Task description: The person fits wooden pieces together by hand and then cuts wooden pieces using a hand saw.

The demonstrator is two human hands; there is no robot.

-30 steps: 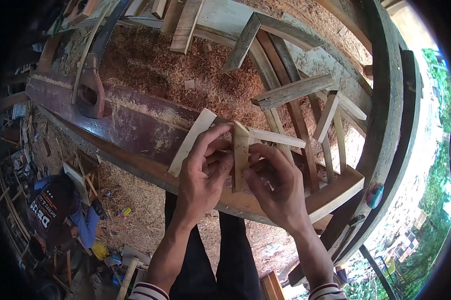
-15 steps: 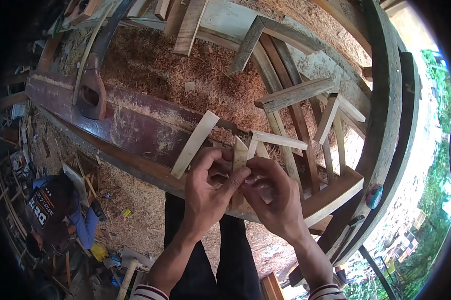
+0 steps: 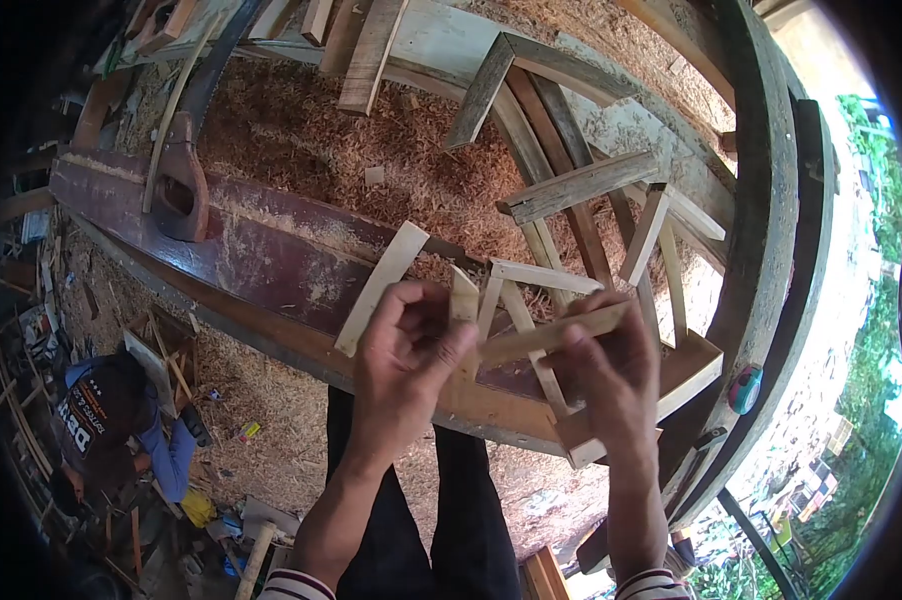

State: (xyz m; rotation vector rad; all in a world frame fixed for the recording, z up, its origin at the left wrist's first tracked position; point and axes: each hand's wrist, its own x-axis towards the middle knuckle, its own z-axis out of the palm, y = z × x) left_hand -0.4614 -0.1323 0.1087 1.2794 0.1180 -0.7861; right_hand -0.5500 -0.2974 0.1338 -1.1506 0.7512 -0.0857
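My left hand (image 3: pixel 408 365) is closed around a short upright strip of pale wood (image 3: pixel 463 300) with a slanted top end. My right hand (image 3: pixel 616 365) grips a second wooden strip (image 3: pixel 536 338), which runs sideways toward the left hand. The two strips meet or overlap near the left thumb; whether they are joined there cannot be told. Just behind the hands, pale strips form an angled wooden piece (image 3: pixel 541 275). A loose pale slat (image 3: pixel 383 285) leans across the bench edge beside my left hand.
A handsaw (image 3: pixel 183 190) lies on the dark red plank (image 3: pixel 271 240) at left. Weathered angled wood pieces (image 3: pixel 581 187) and curved beams (image 3: pixel 766 250) are on the right, near a tape measure (image 3: pixel 744 390). Wood shavings (image 3: pixel 301 130) cover the ground. Another person (image 3: pixel 111 420) crouches lower left.
My right hand has moved right, away from my left, and the sideways strip now shows between them. My left hand keeps its hold on the upright strip.
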